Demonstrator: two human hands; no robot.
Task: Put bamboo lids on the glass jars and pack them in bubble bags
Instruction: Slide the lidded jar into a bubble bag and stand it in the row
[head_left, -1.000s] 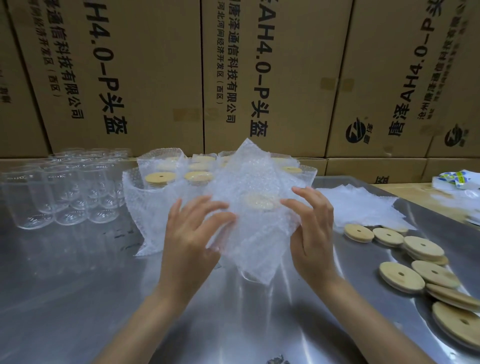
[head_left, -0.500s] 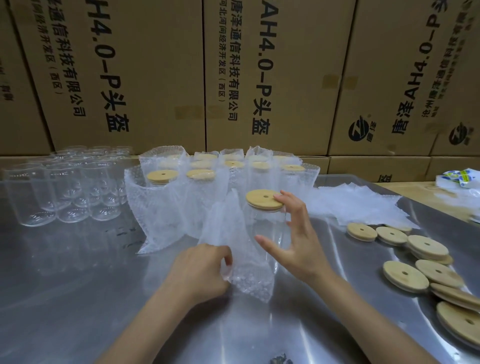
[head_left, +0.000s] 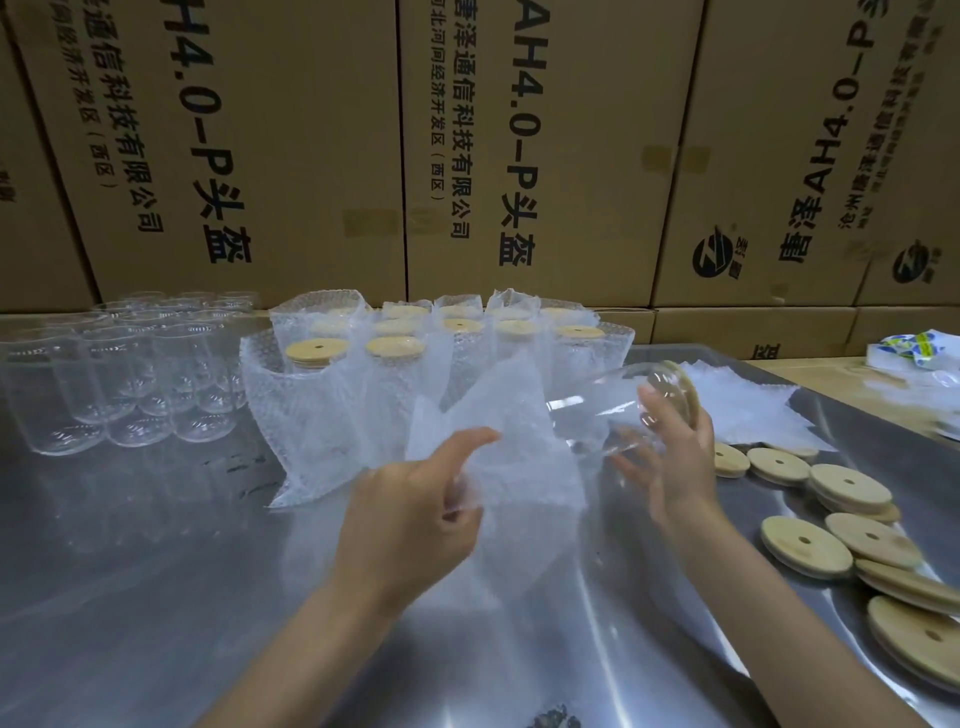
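Packing step, head view. The left hand (head_left: 410, 512) pinches a bubble bag (head_left: 493, 441) by its near edge, holding it up off the metal surface (head_left: 156, 571). The right hand (head_left: 670, 457) grips a glass jar (head_left: 602, 410), already fitted with a bamboo lid (head_left: 683, 387) and tipped on its side, base toward the bag and lid to the right. Whether the bag's mouth stands open cannot be told.

Behind stand bagged jars (head_left: 363, 374); bare jars (head_left: 130, 384) wait at far left; loose lids (head_left: 841, 525) and flat bags (head_left: 737, 410) lie at right.

Likely risks: the smooth glass could slip from the grip; the lid could loosen while the jar lies tilted; the base could catch a limp bag edge and miss the opening.
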